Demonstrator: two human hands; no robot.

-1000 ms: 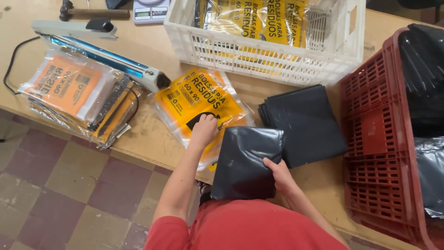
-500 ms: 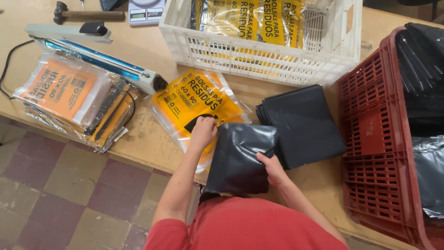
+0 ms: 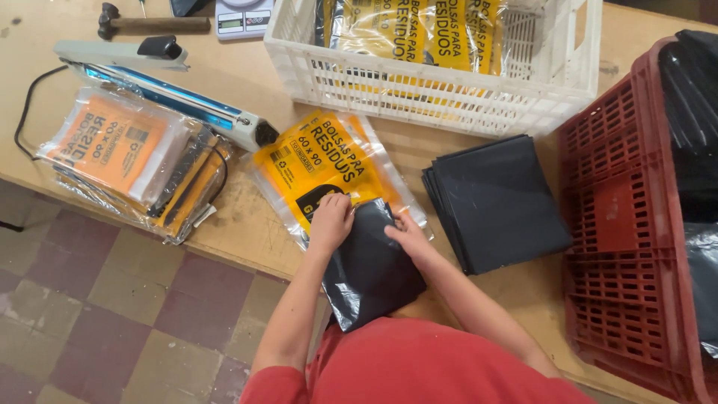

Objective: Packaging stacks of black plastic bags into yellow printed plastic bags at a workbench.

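Observation:
My left hand (image 3: 330, 219) grips the open mouth of a clear packet with a yellow printed label (image 3: 323, 167), which lies flat on the wooden table (image 3: 247, 232). My right hand (image 3: 406, 234) presses on a folded stack of black plastic bags (image 3: 372, 271), whose top edge sits at the packet's mouth between both hands. The lower end of the black stack hangs over the table's near edge, by my red shirt.
A pile of folded black bags (image 3: 495, 200) lies to the right. A red crate (image 3: 636, 232) with black bags stands at far right, a white crate (image 3: 434, 71) of filled yellow packets behind. At left are a heat sealer (image 3: 161, 93), orange-labelled packets (image 3: 120, 153), a hammer (image 3: 149, 22) and a scale (image 3: 243, 16).
Both hands have moved closer together at the packet's mouth. The black stack has slid up toward the yellow packet and my right hand has shifted from its lower side to its top edge.

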